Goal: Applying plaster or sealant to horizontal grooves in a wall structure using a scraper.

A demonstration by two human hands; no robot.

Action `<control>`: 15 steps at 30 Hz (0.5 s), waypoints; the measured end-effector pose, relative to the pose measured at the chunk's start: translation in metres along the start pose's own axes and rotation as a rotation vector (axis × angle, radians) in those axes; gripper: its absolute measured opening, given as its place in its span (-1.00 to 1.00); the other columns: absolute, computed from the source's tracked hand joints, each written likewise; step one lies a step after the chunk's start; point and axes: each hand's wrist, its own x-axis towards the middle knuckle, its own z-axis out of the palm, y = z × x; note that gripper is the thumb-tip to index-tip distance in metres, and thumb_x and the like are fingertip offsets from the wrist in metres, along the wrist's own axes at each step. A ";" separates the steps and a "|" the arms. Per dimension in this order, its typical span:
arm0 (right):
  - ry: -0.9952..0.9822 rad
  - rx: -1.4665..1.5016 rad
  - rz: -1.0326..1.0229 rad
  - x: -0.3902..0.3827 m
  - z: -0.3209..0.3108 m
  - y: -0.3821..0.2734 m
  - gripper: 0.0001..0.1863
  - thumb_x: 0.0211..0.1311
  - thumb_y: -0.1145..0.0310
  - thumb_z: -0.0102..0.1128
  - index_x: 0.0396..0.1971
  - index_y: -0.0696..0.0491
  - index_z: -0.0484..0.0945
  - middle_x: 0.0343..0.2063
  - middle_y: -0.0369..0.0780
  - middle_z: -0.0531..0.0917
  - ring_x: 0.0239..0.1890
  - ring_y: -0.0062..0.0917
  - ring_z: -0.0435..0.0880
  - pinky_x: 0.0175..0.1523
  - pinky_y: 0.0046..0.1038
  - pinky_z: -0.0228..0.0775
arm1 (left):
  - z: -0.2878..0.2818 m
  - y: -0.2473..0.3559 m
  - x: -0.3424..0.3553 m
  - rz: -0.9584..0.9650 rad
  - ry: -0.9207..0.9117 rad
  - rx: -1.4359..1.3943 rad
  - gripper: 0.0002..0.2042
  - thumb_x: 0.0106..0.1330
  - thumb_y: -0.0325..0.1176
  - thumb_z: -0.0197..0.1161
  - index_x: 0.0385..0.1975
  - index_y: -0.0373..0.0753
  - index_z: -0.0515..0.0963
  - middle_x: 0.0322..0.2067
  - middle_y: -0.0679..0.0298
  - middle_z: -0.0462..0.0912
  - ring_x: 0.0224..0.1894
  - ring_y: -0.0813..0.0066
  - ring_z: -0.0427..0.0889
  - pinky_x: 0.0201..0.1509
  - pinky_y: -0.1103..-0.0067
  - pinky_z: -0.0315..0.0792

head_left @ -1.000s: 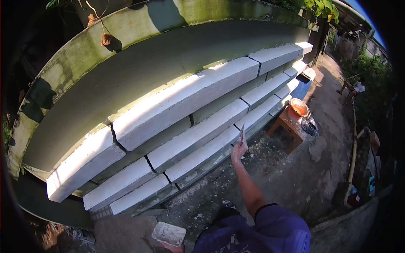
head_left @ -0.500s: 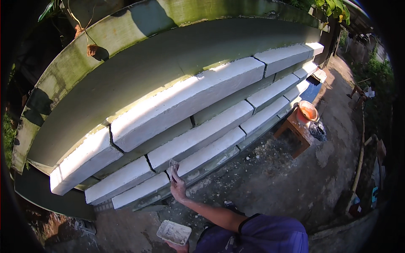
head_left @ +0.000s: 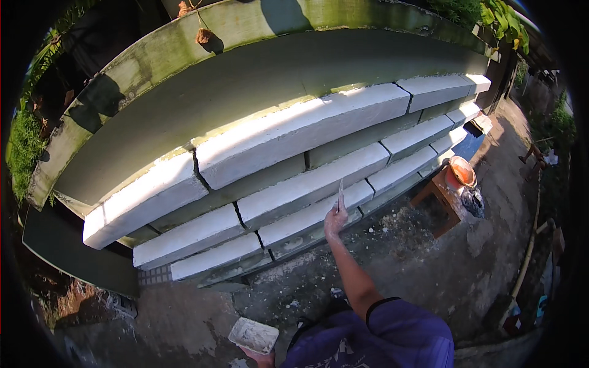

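My right hand (head_left: 335,219) is closed around a pale, thin tool (head_left: 340,191), probably a scraper, held upright in front of the white stepped blocks (head_left: 316,178). The tool's tip overlaps the lower rows in view; whether it touches them I cannot tell. Dark vertical gaps split the rows. At the bottom, my left hand (head_left: 257,357) grips a white rectangular container (head_left: 253,333) with pale, paste-like material inside.
A curved mossy ledge (head_left: 233,30) tops the wall. An orange bucket (head_left: 460,173) and a dark plastic bag (head_left: 472,202) rest on a wooden stool (head_left: 443,218) to the right. A concrete path (head_left: 497,129) runs alongside, with a bamboo pole (head_left: 529,257) and plants.
My right hand with the tool swung left to a lower joint, then back right toward the middle of the rows. The view has shifted slightly. My left hand still holds the container.
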 end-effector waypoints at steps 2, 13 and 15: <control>0.005 0.014 0.015 -0.018 0.024 -0.007 -0.39 0.12 0.76 -0.17 0.26 0.19 0.27 0.24 0.02 0.35 0.32 -0.24 0.29 0.35 -0.37 0.12 | -0.003 0.002 -0.004 -0.005 -0.016 0.030 -0.35 0.41 0.23 -0.49 0.39 0.00 0.01 0.37 0.26 0.11 0.34 0.17 0.20 0.36 0.12 0.12; -0.619 0.098 0.049 -0.197 0.035 -0.051 -0.40 0.10 0.73 -0.17 0.21 0.10 0.38 0.11 -0.03 0.51 0.18 -0.32 0.48 0.19 -0.48 0.31 | -0.024 0.001 -0.006 -0.388 0.251 -1.060 -0.33 0.33 0.33 -0.35 0.31 0.07 0.21 0.29 0.35 0.28 0.29 0.17 0.28 0.30 0.11 0.21; -0.527 0.055 0.070 -0.179 0.009 -0.052 -0.43 0.12 0.71 -0.18 0.19 0.11 0.40 0.08 -0.05 0.55 0.10 -0.38 0.56 0.10 -0.50 0.38 | -0.033 0.001 -0.009 -0.369 0.282 -1.068 -0.32 0.33 0.34 -0.34 0.31 0.06 0.20 0.29 0.34 0.27 0.28 0.17 0.28 0.30 0.10 0.21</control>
